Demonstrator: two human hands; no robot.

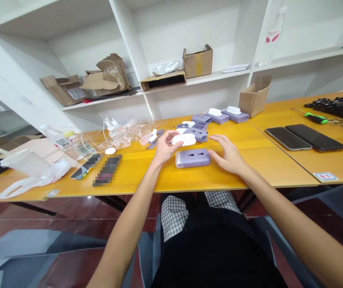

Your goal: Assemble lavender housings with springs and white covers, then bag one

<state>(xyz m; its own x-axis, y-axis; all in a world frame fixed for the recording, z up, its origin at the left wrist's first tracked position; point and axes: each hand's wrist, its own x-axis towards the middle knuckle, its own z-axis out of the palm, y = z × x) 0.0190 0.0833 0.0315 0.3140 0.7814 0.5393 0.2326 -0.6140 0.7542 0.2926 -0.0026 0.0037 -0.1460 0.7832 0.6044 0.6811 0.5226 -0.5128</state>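
Between my thumb and fingers, my left hand [167,147] grips a white oval plastic piece [184,139], raised just above the table. Below it lies a purple plastic housing [193,158] with two dark slots on top and a pale left end. My right hand [225,154] is open, its fingers spread at the right end of that housing; whether they touch it I cannot tell. Behind the white piece are more purple parts [197,134], partly hidden by it. Farther back, two purple housings [217,117] carry white oval pieces on top.
Two dark phones [315,138] and a green-handled screwdriver [315,118] lie to the right, near black cables [337,106]. A cardboard box [254,97] stands at the back. On the left are clear plastic wrap [126,134], another phone [85,167] and a plastic bag [39,176].
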